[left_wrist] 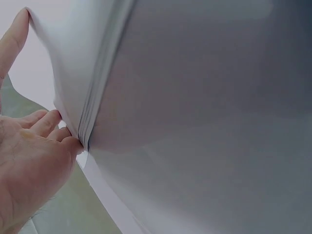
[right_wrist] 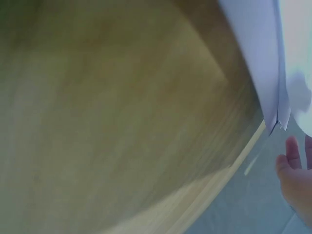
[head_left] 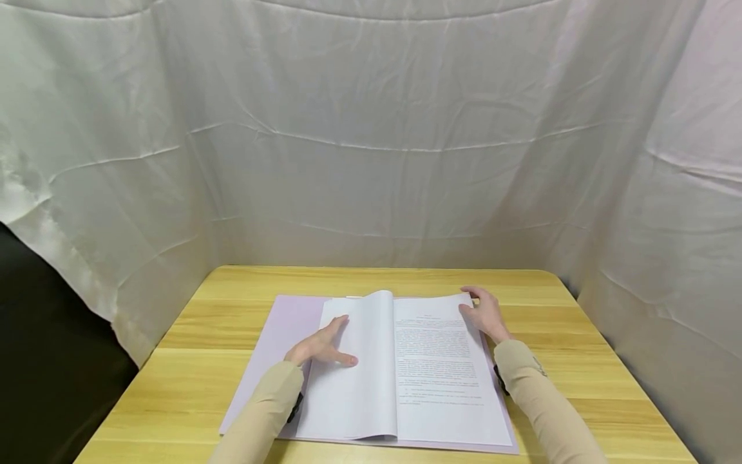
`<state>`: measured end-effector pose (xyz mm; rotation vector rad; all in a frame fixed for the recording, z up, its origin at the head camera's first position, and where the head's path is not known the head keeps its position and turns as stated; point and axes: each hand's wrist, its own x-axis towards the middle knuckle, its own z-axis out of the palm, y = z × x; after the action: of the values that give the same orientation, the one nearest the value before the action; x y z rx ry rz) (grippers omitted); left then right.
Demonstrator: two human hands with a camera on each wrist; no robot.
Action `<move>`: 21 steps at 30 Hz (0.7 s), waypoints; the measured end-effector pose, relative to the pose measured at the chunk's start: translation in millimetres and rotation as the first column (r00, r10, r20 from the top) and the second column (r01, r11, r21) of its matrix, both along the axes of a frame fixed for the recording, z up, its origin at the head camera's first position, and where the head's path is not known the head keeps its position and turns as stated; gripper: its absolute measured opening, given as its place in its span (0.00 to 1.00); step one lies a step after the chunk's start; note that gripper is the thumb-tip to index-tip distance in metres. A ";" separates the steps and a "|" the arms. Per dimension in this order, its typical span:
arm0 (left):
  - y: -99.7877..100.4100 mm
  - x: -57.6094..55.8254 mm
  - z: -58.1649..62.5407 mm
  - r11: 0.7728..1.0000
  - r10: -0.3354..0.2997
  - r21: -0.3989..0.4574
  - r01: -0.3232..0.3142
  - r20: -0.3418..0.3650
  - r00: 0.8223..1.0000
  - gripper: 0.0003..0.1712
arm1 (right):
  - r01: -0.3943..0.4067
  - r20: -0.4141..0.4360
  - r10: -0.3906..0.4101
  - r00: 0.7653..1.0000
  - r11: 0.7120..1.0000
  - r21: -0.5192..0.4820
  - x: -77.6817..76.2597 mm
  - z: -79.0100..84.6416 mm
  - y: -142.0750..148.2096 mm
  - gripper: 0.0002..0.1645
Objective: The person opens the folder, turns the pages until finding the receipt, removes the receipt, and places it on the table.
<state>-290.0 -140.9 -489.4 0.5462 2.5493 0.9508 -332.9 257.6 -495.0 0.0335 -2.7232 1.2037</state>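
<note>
Inspecting the page-handling: the open document lies toward six o'clock in the head view, inside a lilac folder flat on the wooden table. The left hand is placed toward ten o'clock of the document's middle, its fingers spread and extended, thumb well apart, gripping nothing; it rests on the blank left-hand leaves, which bulge upward beside the central fold. The right hand is at two o'clock, thumb and forefinger parted about the top corner of the printed right-hand page. Whether they pinch the paper cannot be told from either view.

Judgement: the left palm should press toward three o'clock, so that the bulge is flattened and the leaves do not spring back. The right thumb should fan the corner and confirm a single sheet before lifting; the sheet is best carried in a low arc toward nine o'clock. Pulling straight toward twelve risks creasing the corner or dragging the folder askew.
</note>
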 end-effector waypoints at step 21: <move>0.7 0.0 -1.1 1.000 0.028 -0.008 -0.027 0.014 1.000 0.66 | 0.070 0.019 -0.069 0.997 0.997 -0.016 1.6 1.9 1.3 0.21</move>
<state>-290.1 -140.3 -490.5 0.5017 2.5529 0.9509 -331.3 258.9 -493.1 -0.0740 -2.7052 1.2137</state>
